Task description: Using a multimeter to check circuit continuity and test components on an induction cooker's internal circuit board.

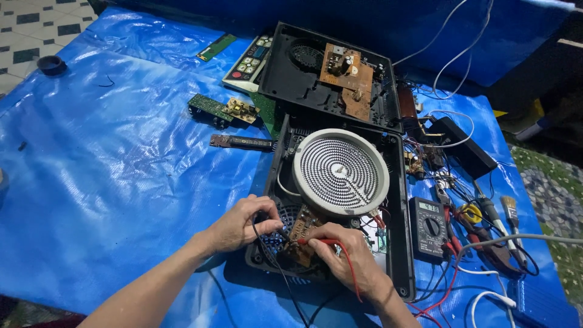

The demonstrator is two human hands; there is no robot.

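I hold one meter lead in each hand over the brown circuit board [302, 229] inside the open black cooker housing [398, 200]. The board lies at 7 o'clock from the round white heating coil [340, 171], just beside its rim.

My left hand [242, 223] is closed on the black probe [274, 226]; its black lead runs down toward me across the housing edge. My right hand [347, 250] is pinched on the red probe [316, 242], tip at the near edge of the board; the exact contact point is too small to tell.

Procedure, as I judge it:
1. Keep both tips steady on their points; a slip could bridge neighbouring joints.
2. Rest the heels of both hands on the housing for support.
3. Keep fingers on the insulated grips, off bare metal.
4. Read the multimeter [428, 227], which lies at 3 o'clock from the board, just outside the housing wall.

Surroundings: a second black housing [291, 73] with its own brown board [346, 76] lies at 12 o'clock. A control panel [248, 62] and a loose green board [218, 109] lie at 10 to 11 o'clock on the blue tarp [121, 170]. Pliers, a screwdriver and a small brush [509, 209] lie in tangled wires at 3 o'clock.

Obstructions: the coil overhangs the board's far edge, and both leads cross my working area, where they could snag.
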